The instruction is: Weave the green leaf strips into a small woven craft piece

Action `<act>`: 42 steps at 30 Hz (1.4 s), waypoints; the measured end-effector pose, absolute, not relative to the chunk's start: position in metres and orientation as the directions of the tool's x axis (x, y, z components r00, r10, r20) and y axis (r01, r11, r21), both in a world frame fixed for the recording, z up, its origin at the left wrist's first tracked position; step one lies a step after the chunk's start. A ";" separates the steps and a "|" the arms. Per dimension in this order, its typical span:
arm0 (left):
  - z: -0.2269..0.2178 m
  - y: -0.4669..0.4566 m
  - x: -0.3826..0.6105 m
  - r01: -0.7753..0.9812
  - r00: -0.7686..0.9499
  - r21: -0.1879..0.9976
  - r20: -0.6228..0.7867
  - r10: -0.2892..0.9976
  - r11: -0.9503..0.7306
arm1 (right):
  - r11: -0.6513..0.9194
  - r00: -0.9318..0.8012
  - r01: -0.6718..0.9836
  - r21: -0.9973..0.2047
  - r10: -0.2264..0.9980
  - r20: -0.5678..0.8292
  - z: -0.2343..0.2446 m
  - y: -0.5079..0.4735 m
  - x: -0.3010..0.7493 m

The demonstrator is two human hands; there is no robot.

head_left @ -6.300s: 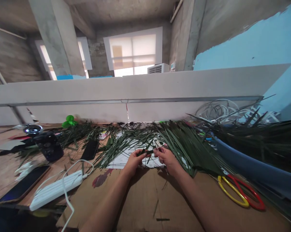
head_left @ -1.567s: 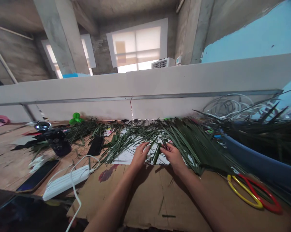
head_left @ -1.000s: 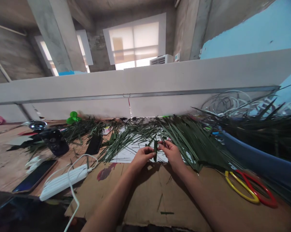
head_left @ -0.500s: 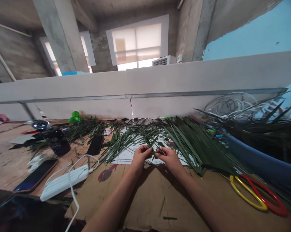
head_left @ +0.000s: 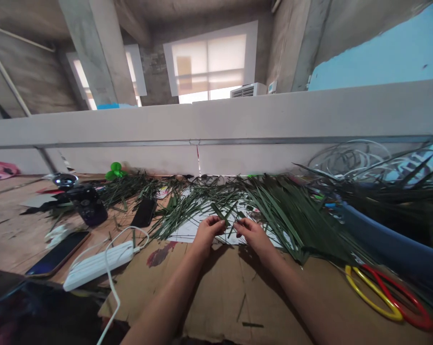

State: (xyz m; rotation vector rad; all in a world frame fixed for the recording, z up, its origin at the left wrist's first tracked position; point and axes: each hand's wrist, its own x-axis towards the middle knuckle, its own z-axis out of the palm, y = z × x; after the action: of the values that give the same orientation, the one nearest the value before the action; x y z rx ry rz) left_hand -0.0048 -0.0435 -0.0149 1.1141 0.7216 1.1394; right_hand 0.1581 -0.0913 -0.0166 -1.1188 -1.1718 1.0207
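My left hand (head_left: 210, 231) pinches green leaf strips (head_left: 220, 212) that cross in front of my fingers. Beside it, a small gap away, my right hand (head_left: 251, 232) has its thumb and forefinger pressed together on the end of a strip. Both hands hover over the far edge of a cardboard sheet (head_left: 202, 297). White paper (head_left: 180, 235) strewn with cut leaf strips lies just beyond them. To the right of my right hand spreads a pile of long, broad green leaves (head_left: 302, 220).
Scissors with red and yellow handles (head_left: 378, 292) lie at the right, near a blue container edge (head_left: 392, 239). On the left are a white power strip (head_left: 97, 266) with its cable, a phone (head_left: 58, 254), another dark phone (head_left: 143, 212) and a dark cup (head_left: 89, 206). A white partition (head_left: 148, 127) stands behind.
My right hand has moved slightly away from my left, widening the gap between the fingertips. The whole view has shifted a little. The left hand still grips the strips.
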 end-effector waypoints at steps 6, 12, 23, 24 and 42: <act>-0.015 -0.038 -0.014 -0.357 0.221 0.934 0.086 0.971 -0.002 | 0.000 0.041 -0.086 -0.996 0.999 -0.004 -0.020 -0.093 0.158; -0.016 -0.039 -0.010 -0.358 0.224 0.933 0.100 0.969 -0.014 | 0.033 0.006 -0.091 -0.995 0.999 0.033 -0.027 -0.091 0.157; -0.016 -0.041 -0.005 -0.343 0.233 0.936 0.160 0.959 -0.073 | 0.062 -0.008 -0.104 -0.993 0.998 0.063 -0.036 -0.084 0.156; -0.016 -0.041 -0.004 -0.344 0.231 0.936 0.164 0.959 -0.077 | 0.061 0.007 -0.098 -0.993 0.998 0.061 -0.035 -0.085 0.155; -0.017 -0.043 -0.001 -0.355 0.220 0.933 0.144 0.965 -0.059 | 0.080 0.027 -0.071 -0.994 0.997 0.078 -0.034 -0.088 0.151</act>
State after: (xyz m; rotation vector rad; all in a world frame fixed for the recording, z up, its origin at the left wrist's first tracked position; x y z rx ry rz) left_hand -0.0007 -0.0427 -0.0174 1.1244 0.7226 1.2478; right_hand 0.1510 -0.0881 -0.0342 -1.1099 -1.1751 1.1663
